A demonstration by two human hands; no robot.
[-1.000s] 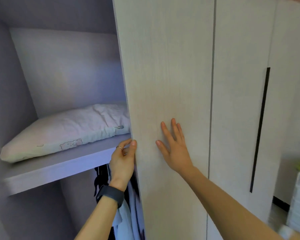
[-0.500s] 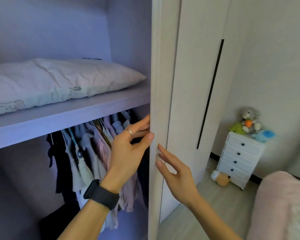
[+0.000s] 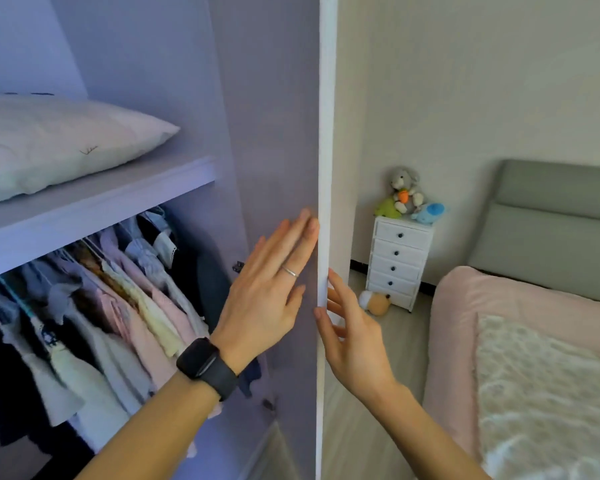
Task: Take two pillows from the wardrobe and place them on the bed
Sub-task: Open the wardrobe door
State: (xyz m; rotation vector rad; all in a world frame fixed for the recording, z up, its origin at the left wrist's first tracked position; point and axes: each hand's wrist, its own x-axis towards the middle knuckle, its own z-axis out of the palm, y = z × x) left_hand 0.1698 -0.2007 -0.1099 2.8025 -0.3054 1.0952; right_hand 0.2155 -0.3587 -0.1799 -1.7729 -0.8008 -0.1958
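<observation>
L hand [image 3: 267, 289] flat on wardrobe door [image 3: 274, 133], pillow [image 3: 56, 143] shelved, no legible text

Left hand [image 3: 271, 292] lies flat on the open door's [image 3: 274, 133] inner face at centre; right hand [image 3: 352, 337] touches its edge. Pillow [image 3: 59, 143] on shelf [image 3: 94, 206], upper left.

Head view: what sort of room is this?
Most likely a bedroom. An open wardrobe holds a pillow on a shelf above hanging clothes; a bed with a grey headboard stands to the right, and soft toys sit on a small white drawer chest.
</observation>
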